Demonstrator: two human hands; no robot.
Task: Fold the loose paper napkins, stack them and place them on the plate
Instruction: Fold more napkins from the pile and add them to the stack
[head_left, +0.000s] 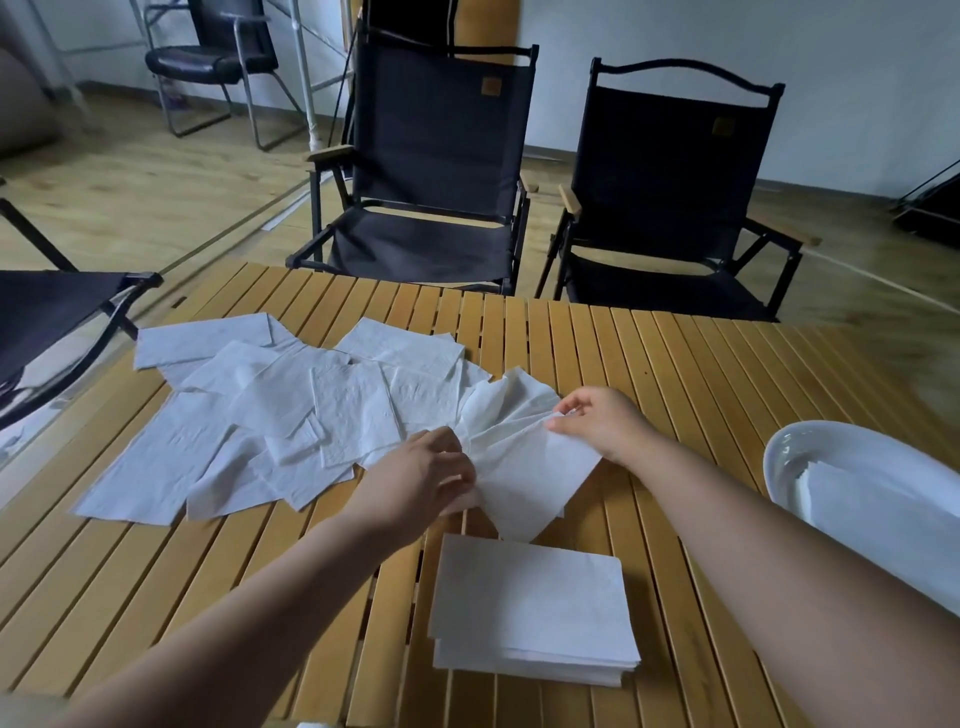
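Left hand (426, 473) and right hand (597, 421) are both closed on one napkin (530, 467). It is pinched at two opposite edges and held just above the table (675, 353), probably to be spread out before folding. The loose napkins (270, 415) are scattered at the left, within reach. A folded stack (530, 608) is set near the body, and some napkins are already laid in the plate (831, 441) at the right.

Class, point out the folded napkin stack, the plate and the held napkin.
folded napkin stack (530, 603): head view, top sheet's middle.
plate (785, 457): head view, bare left rim.
held napkin (530, 473): head view, sheet's lower middle.
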